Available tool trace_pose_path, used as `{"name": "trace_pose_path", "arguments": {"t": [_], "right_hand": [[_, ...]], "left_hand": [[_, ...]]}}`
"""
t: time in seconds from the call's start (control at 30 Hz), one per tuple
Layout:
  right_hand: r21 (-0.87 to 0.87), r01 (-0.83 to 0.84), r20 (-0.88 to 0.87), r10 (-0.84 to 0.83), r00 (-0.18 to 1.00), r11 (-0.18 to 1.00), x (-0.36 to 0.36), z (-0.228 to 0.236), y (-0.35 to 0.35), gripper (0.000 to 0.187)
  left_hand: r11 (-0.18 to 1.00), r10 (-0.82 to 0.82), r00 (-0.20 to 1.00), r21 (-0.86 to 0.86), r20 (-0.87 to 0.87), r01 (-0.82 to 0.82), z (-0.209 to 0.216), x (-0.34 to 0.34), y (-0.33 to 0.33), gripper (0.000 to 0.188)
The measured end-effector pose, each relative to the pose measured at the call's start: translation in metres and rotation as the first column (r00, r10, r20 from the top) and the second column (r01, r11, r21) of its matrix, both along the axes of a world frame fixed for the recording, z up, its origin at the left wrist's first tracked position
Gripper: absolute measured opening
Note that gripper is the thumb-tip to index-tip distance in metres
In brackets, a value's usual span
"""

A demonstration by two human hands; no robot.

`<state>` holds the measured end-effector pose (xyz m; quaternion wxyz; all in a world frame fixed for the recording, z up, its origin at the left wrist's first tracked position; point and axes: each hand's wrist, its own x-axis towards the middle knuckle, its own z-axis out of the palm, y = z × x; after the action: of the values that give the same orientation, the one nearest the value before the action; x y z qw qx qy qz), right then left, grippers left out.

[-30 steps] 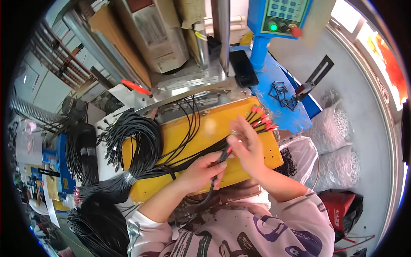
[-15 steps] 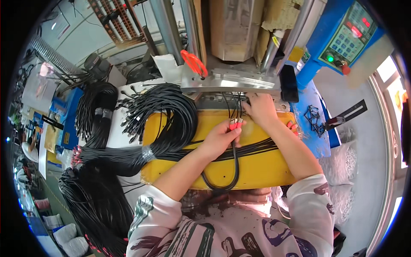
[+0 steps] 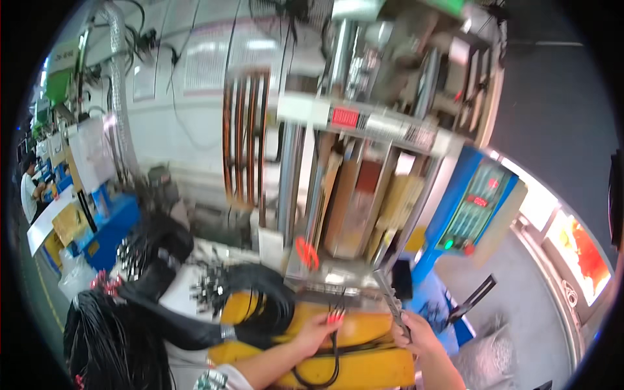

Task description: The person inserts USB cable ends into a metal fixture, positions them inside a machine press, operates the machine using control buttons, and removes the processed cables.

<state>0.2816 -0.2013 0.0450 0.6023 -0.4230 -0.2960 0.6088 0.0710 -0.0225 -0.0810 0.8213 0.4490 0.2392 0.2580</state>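
My left hand (image 3: 312, 335) pinches a black cable (image 3: 337, 364) near its red and metal connector end (image 3: 335, 316); the rest of the cable loops down over the yellow board (image 3: 383, 376). My right hand (image 3: 422, 334) grips a long grey metal bar (image 3: 388, 292), tilted and raised above the board's right part, its upper end toward the press. A coiled bundle of black cables (image 3: 276, 300) lies on the board's left side. More black cables run across the board behind my hands. Blur hides fine detail on the bar.
A press with metal columns (image 3: 289, 179) stands straight ahead, an orange-red loop (image 3: 306, 253) at its base. To its right are a dark phone (image 3: 402, 279), a blue control box (image 3: 469, 208) and a black slotted bracket (image 3: 476, 299). A large cable heap (image 3: 107, 338) fills the near left. Another person (image 3: 28, 192) sits far left.
The view has tilted up, showing more of the press. My right hand has come away from the press base and now holds up the metal bar. My left hand keeps the cable.
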Motion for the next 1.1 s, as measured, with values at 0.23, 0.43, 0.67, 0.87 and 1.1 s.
{"name": "trace_pose_path", "arguments": {"t": [0.23, 0.43, 0.67, 0.87, 1.1], "right_hand": [[0.865, 0.231, 0.445, -0.893, 0.059, 0.446, -0.04, 0.195, 0.048, 0.04], [0.741, -0.11, -0.496, -0.651, 0.575, -0.662, -0.111, 0.363, 0.058, 0.055], [0.966, -0.005, 0.251, -0.945, -0.211, 0.258, -0.053, 0.337, 0.168, 0.041], [0.567, 0.27, 0.438, -0.562, 0.702, 0.779, -0.082, 0.186, 0.104, 0.032], [0.127, 0.03, 0.562, -0.097, 0.821, 0.991, -0.036, 0.017, 0.037, 0.038]], "left_hand": [[0.997, -0.059, 0.998, 0.043, 0.036, 0.057, 0.001, 0.004, 0.011, 0.017], [0.996, -0.09, 0.996, 0.021, 0.017, 0.089, 0.007, 0.008, 0.018, 0.016], [0.99, -0.128, 0.991, 0.065, 0.044, 0.125, 0.007, 0.001, 0.017, 0.013], [0.992, -0.121, 0.992, 0.028, 0.037, 0.12, -0.004, 0.003, 0.009, 0.019], [0.992, -0.101, 0.995, 0.077, 0.025, 0.099, 0.003, 0.01, 0.01, 0.017]]}}
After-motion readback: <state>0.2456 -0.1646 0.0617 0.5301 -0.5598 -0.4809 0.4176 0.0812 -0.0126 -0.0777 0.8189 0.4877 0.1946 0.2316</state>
